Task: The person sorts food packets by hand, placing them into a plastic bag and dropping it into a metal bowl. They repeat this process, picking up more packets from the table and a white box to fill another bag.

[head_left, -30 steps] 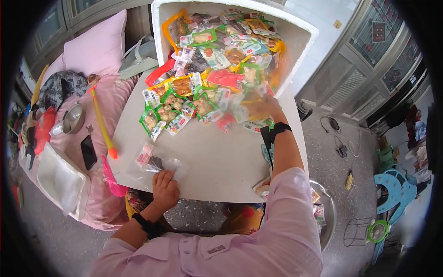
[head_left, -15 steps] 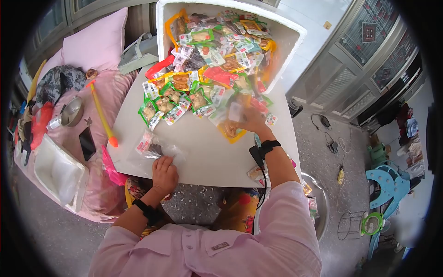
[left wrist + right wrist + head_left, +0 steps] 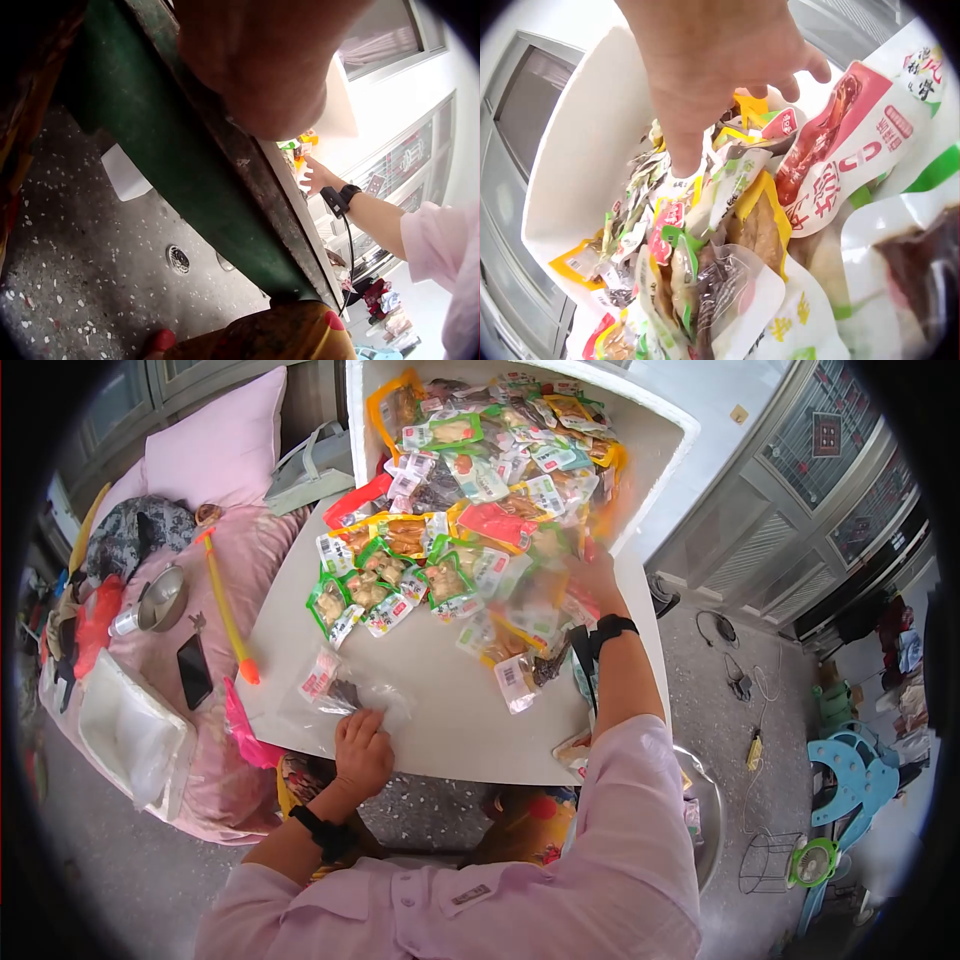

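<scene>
In the head view my left hand (image 3: pixel 363 752) grips the edge of a clear plastic bag (image 3: pixel 385 703) at the table's near edge. A small packet with a red and white label (image 3: pixel 320 676) and dark contents lies in the bag. My right hand (image 3: pixel 597 582), blurred, reaches over the snack packets at the foam box's mouth. The right wrist view shows that hand (image 3: pixel 720 52) with thumb and fingers spread, thumb tip among the packets, nothing between them. A red and white snack packet (image 3: pixel 829 150) stands beside its fingers. Near me lies a white-labelled packet (image 3: pixel 515 682).
A white foam box (image 3: pixel 655 425) lies tipped at the table's far side, packets spilling onto the tabletop (image 3: pixel 450 720). Green-edged packets (image 3: pixel 368 590) lie in front. At left, a pink-covered bed holds a phone (image 3: pixel 194 671) and metal pan (image 3: pixel 162 600). A metal basin (image 3: pixel 708 800) sits lower right.
My right hand came toward me with a packet, then moved back to the pile. The white-labelled packet now lies on the pile's near side. My left hand keeps its grip on the bag.
</scene>
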`<state>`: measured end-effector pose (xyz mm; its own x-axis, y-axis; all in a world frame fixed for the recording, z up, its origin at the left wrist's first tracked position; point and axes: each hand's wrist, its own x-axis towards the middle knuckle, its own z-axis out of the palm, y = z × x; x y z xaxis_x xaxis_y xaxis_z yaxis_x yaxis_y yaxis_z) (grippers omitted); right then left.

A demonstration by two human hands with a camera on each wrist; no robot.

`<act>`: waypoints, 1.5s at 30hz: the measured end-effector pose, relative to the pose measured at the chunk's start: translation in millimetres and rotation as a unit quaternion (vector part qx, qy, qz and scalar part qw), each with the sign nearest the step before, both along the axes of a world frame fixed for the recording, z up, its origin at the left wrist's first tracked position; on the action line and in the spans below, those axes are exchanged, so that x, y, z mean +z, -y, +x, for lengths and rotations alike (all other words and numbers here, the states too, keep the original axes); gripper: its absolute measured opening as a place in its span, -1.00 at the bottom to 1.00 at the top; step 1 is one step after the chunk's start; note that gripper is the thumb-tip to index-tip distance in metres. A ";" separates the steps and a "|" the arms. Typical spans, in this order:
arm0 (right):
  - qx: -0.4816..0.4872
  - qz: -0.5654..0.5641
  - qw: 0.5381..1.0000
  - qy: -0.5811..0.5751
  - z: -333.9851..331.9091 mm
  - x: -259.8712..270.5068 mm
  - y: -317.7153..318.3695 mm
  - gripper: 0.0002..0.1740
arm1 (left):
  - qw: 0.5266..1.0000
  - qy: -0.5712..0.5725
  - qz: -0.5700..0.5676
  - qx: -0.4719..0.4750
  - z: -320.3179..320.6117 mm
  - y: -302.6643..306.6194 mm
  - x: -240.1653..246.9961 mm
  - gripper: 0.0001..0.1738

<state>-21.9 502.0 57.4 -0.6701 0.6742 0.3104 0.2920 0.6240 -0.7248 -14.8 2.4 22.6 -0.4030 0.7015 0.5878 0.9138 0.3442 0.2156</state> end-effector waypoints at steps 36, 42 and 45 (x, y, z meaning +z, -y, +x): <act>0.006 0.081 0.997 0.000 88.3 11.8 149.7 -0.62 | 0.999 -0.010 0.026 0.021 4.9 5.3 -10.7 -0.86; -0.025 0.041 0.983 0.175 150.2 -3.3 149.3 -0.61 | 0.999 -0.011 0.038 0.018 3.6 5.1 -12.4 -0.87; -0.010 -0.118 0.963 0.243 165.6 20.8 194.9 -0.55 | 0.999 -0.012 0.044 0.017 4.3 4.9 -11.6 -0.87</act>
<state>143.7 307.2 78.2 -0.6834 0.7020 -0.2004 0.6432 0.4491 -0.6202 -10.5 -2.5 10.9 -0.4104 0.6337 0.6557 0.9073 0.3555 0.2244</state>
